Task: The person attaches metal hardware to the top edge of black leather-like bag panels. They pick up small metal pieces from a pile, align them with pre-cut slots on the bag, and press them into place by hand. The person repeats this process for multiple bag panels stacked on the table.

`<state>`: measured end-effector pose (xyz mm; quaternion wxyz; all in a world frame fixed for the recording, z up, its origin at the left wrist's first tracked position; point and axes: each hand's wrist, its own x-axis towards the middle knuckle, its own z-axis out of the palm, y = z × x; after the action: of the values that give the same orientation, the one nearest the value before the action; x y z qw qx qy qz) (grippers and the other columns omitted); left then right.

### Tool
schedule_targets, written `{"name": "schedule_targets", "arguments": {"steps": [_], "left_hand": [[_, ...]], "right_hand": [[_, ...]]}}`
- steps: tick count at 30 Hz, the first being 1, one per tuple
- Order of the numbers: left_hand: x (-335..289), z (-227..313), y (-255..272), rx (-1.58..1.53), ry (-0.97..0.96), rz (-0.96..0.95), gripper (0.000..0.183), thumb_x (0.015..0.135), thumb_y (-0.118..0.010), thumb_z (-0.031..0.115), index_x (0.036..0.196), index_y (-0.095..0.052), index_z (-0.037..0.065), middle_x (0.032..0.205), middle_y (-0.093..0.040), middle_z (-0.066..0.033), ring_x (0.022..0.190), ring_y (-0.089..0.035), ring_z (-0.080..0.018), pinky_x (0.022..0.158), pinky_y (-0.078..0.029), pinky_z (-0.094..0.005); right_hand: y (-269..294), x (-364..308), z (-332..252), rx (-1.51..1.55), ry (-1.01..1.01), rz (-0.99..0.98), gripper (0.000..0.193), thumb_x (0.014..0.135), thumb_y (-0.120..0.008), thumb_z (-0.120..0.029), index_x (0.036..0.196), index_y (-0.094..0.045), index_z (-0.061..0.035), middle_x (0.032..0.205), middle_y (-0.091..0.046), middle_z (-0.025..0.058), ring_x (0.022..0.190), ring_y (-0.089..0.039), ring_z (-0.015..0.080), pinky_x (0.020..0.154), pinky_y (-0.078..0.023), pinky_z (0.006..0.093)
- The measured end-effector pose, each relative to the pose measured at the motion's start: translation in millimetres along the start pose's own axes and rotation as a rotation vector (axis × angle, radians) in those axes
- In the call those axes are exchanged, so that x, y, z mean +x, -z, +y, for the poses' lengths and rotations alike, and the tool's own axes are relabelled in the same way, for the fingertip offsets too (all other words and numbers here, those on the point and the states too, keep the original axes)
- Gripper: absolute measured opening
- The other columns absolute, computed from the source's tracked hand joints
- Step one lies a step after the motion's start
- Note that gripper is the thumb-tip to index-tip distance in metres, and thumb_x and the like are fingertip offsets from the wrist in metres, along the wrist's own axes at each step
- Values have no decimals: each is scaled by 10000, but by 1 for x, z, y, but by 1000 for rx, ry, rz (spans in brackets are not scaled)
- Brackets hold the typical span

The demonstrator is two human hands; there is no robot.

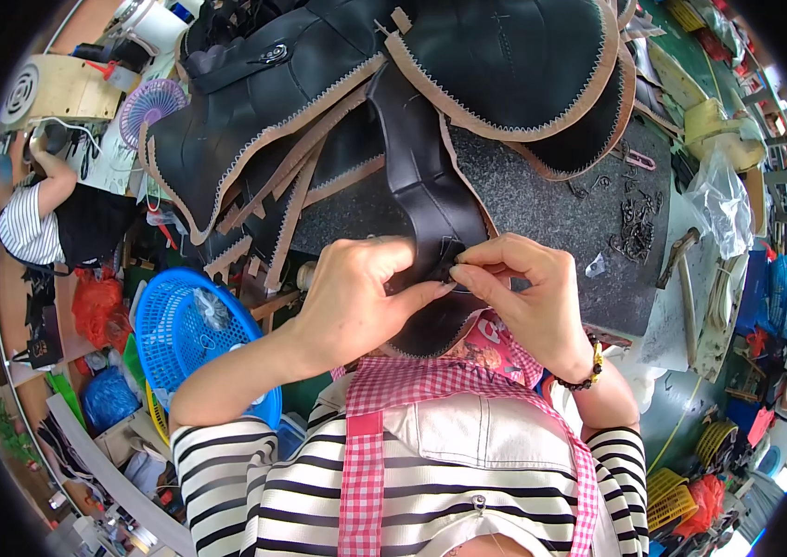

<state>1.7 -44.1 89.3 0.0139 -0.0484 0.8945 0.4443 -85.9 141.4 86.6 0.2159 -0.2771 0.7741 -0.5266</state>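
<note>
A long black leather piece [421,176] with a tan raw edge hangs over the near side of the dark worktable and toward my lap. My left hand [347,297] pinches its edge between thumb and fingers. Opposite it, my right hand [528,292] is closed at the fingertips against the same spot. A small black part [447,258], perhaps a buckle, shows between the two hands, mostly covered by the fingers. Behind them lie larger black leather panels [505,65] with zigzag-cut tan edges, heaped over one another.
Small black metal buckles [637,227] are scattered at the right of the dark tabletop [551,223]. A hammer [681,255] and a clear plastic bag [720,200] lie farther right. Left below stand a blue basket [194,330] and a purple fan [152,104]. Another person [36,218] sits at far left.
</note>
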Motion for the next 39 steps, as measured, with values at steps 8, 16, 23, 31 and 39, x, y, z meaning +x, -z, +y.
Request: {"name": "schedule_targets", "arguments": {"steps": [8,16,23,31,39], "left_hand": [[-3,3,-3,-39,44,1,137,747,-797,54,836,-723,-18,724,-719,-95,644,-676,-96,566,-517,-256],[1,3,-6,-110,85,-43,115,744,-790,36,816,-724,-24,684,-706,-91,623,-643,-61,529,-496,-245],[-1,-6,-7,-33,86,-92,105,745,-786,35,810,-726,-22,665,-701,-91,611,-643,-61,521,-492,-239],[-5,-8,-12,-53,-47,5,214,712,-800,102,633,-628,3,579,-611,-160,472,-621,-235,452,-434,-311],[-8,-1,-18,-218,39,101,173,690,-814,75,665,-662,-6,589,-633,-142,487,-624,-150,457,-434,-281]], "right_hand": [[-15,-8,10,69,112,110,109,794,-727,14,901,-709,25,861,-696,96,739,-675,137,660,-525,242],[-18,-13,13,69,84,121,108,787,-725,21,889,-689,20,852,-689,85,739,-675,143,663,-526,251],[-20,-14,18,23,89,121,123,774,-745,-32,877,-682,-7,837,-678,91,738,-699,203,654,-538,280],[-4,-3,21,99,233,26,182,681,-771,57,799,-653,-14,814,-672,68,722,-651,147,603,-498,250],[-21,-10,35,-9,553,272,195,634,-753,107,745,-637,-4,768,-670,118,636,-652,175,553,-507,252]]}}
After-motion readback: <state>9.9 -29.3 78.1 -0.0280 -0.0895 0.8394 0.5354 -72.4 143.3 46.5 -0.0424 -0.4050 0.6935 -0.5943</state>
